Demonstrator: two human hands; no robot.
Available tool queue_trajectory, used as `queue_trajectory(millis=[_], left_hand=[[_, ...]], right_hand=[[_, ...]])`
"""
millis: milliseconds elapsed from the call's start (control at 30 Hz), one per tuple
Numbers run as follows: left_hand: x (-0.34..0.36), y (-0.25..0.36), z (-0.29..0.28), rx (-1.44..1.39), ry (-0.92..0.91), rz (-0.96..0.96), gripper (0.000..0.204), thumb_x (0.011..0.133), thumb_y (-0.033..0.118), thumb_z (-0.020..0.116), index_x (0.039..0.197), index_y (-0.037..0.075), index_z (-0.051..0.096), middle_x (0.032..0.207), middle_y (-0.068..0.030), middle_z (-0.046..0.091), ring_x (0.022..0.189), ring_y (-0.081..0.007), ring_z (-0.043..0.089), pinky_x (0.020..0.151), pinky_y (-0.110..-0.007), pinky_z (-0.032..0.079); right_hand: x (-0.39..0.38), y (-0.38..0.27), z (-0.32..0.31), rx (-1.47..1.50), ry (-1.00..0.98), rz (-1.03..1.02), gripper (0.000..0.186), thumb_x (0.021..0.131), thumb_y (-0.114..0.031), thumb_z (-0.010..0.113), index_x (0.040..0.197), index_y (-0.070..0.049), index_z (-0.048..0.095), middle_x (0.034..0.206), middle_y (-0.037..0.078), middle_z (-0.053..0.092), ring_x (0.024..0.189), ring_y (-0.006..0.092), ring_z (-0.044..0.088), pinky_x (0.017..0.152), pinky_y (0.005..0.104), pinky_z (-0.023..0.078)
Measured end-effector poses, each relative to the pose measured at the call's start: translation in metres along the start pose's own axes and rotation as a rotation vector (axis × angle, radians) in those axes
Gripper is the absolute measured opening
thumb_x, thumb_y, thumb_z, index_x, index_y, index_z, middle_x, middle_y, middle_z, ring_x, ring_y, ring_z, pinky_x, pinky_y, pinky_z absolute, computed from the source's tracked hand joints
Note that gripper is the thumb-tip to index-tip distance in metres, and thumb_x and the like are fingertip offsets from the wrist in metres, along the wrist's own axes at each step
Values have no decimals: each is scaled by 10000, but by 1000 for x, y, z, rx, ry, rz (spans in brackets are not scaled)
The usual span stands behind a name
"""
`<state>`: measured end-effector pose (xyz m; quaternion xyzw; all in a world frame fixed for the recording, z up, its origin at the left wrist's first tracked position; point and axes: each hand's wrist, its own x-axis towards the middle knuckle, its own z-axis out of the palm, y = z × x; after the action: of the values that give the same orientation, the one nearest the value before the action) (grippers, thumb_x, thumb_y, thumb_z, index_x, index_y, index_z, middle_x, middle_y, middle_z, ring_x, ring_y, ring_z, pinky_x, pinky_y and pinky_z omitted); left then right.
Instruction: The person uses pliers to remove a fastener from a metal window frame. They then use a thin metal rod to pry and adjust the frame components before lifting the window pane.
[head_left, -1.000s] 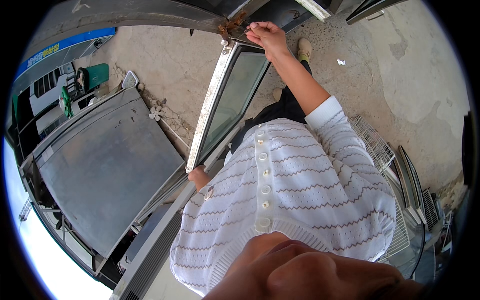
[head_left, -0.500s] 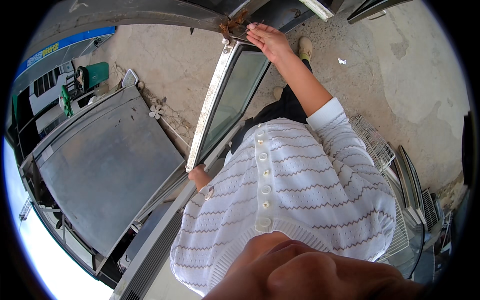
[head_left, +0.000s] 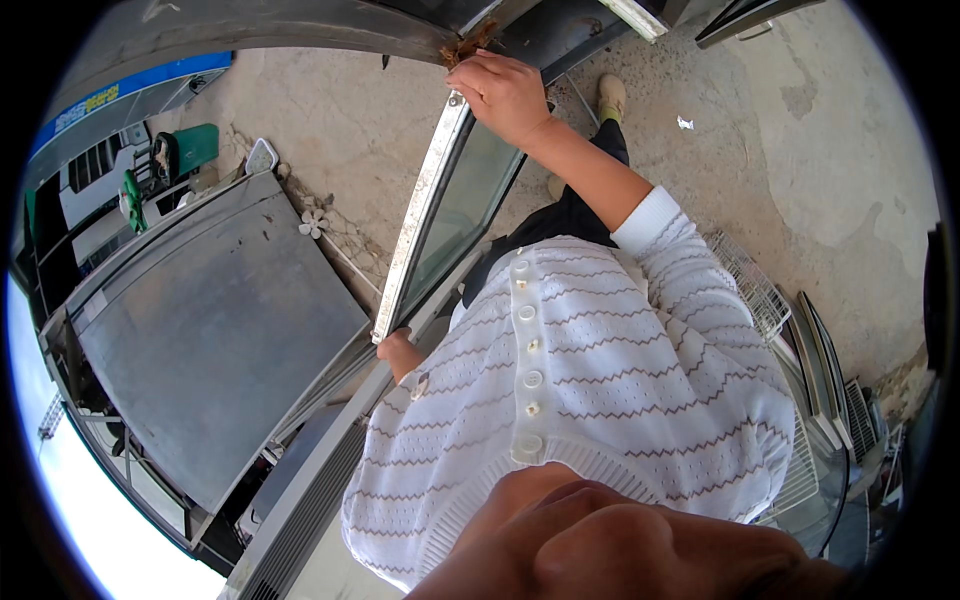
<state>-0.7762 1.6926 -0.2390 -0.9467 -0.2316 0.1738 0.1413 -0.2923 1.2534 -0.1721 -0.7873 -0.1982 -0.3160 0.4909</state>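
Note:
A glass door [head_left: 460, 205] with a worn, spotted pale metal frame stands on end in front of me, against the left of my body. My left hand [head_left: 400, 352] grips the frame's near lower end, most of its fingers hidden behind the edge. At the far end my right hand [head_left: 505, 98] has its fingers bent over the corner, beside a bolt. What the fingertips hold there, if anything, is hidden. Just past them, brown rust [head_left: 468, 45] covers the joint of a grey metal cabinet frame [head_left: 330, 38].
A grey metal box-like panel [head_left: 220, 330] stands at left, with a small white fan blade [head_left: 312, 223] near it. Wire racks [head_left: 745, 285] and stacked panels [head_left: 815, 370] are at right. Foil scrap [head_left: 684, 123] lies on the concrete floor.
My right hand has shifted left and toward me, from the rusty joint onto the door's corner, and its fingers now bend down over it. The left hand and the door stay put.

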Motion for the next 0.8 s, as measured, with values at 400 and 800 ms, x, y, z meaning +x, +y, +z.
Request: queue_trajectory(millis=[400,800], left_hand=[[4,-3,6,97,-301,-176,401,679,332,684,1059,215,638,1126,-72,597,1025,-244,582,786,-385,484],[-5,-10,-5,8,-170,-49,276,630,254,697,882,149,733,1027,-147,660,956,-308,626,728,-430,512]], right_hand=[[0,-1,-5,-83,-110,-261,89,667,-92,591,743,-120,553,783,-9,585,817,181,583,748,318,517],[11,-4,-1,-143,-464,-426,43,693,-137,584,725,-152,561,754,-40,546,829,128,498,765,291,364]])
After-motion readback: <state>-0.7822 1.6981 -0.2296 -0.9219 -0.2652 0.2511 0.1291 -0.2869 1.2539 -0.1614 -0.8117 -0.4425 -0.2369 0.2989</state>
